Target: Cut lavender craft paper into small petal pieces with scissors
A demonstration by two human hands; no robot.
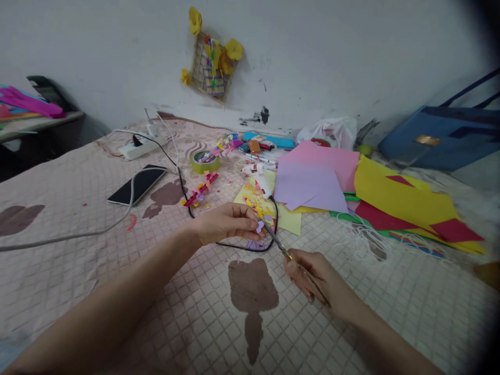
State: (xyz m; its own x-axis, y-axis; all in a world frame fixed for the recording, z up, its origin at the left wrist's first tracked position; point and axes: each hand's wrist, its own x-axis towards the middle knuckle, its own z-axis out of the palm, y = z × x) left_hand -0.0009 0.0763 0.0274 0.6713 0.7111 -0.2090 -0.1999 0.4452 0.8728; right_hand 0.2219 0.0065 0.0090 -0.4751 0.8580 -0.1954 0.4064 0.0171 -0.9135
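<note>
Between the fingertips of my left hand [230,223] is a small purple paper piece [260,226]. My right hand [312,273] is closed around a pair of scissors [282,249], whose tips reach the purple piece. Behind my hands a glue gun [264,186] lies beside yellow and pink paper scraps [255,203] on a pale yellow sheet [291,221]. A red strip with small paper flowers [201,190] rests to the left of the scraps.
Coloured sheets [308,179] spread at the right, with white string [361,229] before them. A phone [138,185], green tape roll [205,162] and power strip [142,148] lie left. Cables cross the cloth. A blue bag [441,135] stands back right.
</note>
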